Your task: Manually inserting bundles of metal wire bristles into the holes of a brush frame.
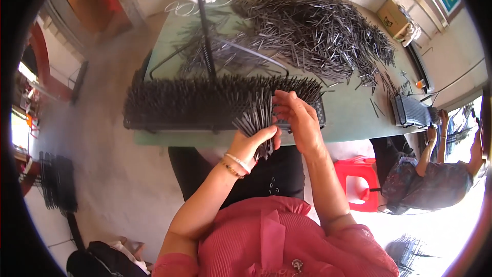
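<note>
- Your strip bundle [259, 115], mid-frame: dark grey.
- Your bracelets [238, 163], centre: one white, one golden brown.
- Your blouse [230, 241], bottom centre: rose red, finely lined.
- Your table [353, 110], upper centre: pale green.
- Stool [366, 172], right: bright red.

The head camera is looking down from close above the near side, facing across the table [353, 115].

Bundle of thin dark strips [258, 113], held in left hand [252, 142], tilted, upper ends fanned, just left of right hand [303, 123]. Long black rack [174, 124], bristling with mostly upright strips, lying beyond left hand.
</note>
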Tool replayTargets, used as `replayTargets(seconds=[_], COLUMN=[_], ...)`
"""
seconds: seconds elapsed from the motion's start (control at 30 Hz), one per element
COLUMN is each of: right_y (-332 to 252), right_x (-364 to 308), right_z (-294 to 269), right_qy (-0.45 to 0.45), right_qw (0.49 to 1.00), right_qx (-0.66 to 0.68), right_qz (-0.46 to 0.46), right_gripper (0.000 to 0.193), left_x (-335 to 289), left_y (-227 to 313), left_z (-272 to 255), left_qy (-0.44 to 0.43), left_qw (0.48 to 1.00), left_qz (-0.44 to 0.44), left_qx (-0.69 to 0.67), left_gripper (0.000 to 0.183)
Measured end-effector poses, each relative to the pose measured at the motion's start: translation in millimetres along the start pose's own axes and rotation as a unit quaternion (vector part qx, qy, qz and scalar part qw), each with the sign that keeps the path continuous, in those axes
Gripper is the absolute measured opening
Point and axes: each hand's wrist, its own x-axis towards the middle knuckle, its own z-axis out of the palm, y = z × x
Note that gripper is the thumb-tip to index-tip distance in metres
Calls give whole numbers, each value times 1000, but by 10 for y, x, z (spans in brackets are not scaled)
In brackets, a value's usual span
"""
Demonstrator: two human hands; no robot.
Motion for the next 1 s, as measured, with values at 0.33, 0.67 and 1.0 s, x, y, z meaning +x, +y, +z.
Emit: replayTargets(seconds=[0.33,0.67,1.0], right_y=[268,284,267], right_x=[-198,-438,-536], right_z=[31,-156,-380], right_qy=[-50,-2,-1], right_qw=[988,990,995], right_qx=[-72,-69,-26], right_qz=[124,121,94], right_gripper=[24,25,27], left_x=[-359,-211,-170], left_y=[-368,-423,-529], left_z=[-544,-459,-291], left_qy=[37,-14,16], left_qw=[995,990,987], left_qz=[-91,-139,-152], left_qx=[-10,12,43], left_gripper=[20,22,19])
